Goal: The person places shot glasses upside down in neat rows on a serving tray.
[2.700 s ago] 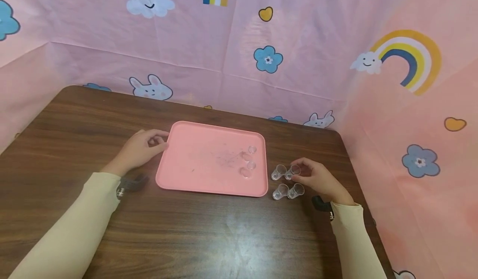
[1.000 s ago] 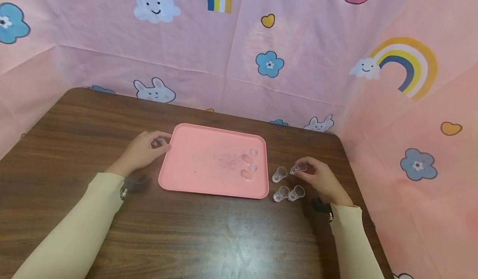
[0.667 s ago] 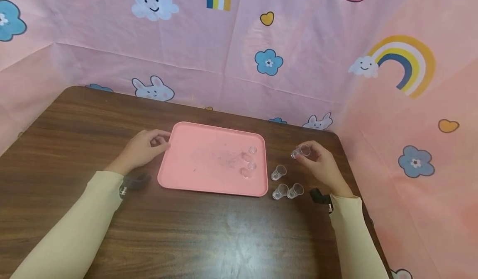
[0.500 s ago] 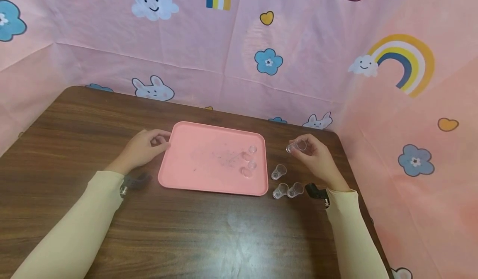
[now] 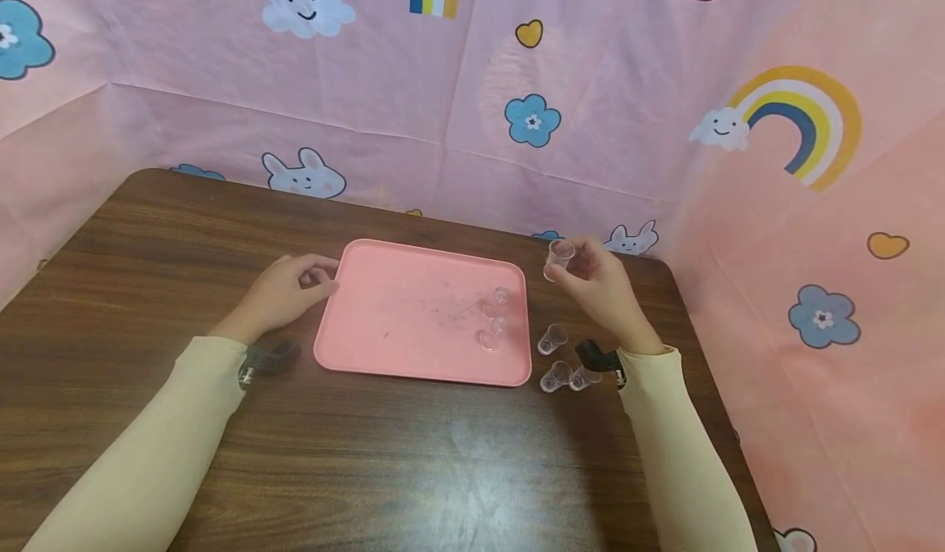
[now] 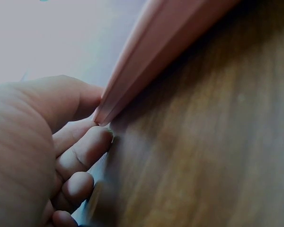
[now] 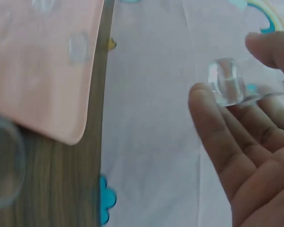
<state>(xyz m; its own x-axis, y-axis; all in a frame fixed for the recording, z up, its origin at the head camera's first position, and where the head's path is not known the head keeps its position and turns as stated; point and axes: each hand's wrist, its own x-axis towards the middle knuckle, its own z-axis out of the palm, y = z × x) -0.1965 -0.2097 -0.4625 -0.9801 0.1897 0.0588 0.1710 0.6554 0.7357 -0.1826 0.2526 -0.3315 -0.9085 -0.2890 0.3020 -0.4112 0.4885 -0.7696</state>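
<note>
My left hand (image 5: 276,296) pinches the left edge of a pink tray (image 5: 391,322); in the left wrist view the thumb (image 6: 87,98) lies against the rim with the other fingers curled below it. Off the tray's far right corner, my right hand (image 5: 604,289) holds a small clear shot glass (image 5: 559,262) between thumb and fingers, raised above the table. The right wrist view has this glass's thick base (image 7: 226,81) towards the camera. Two similar glasses (image 5: 497,325) appear upside down near the tray's right side.
Three more clear glasses (image 5: 554,339) stand upright on the brown wooden table (image 5: 384,462), right of the tray. The right wrist's black strap mount (image 5: 596,357) partly overlaps one of them. A pink patterned cloth (image 5: 472,109) hangs behind the table and along its right.
My right hand has picked up one glass from the group right of the tray and carried it away from me, then leftward, tilting it. The left hand stays at the tray's edge.
</note>
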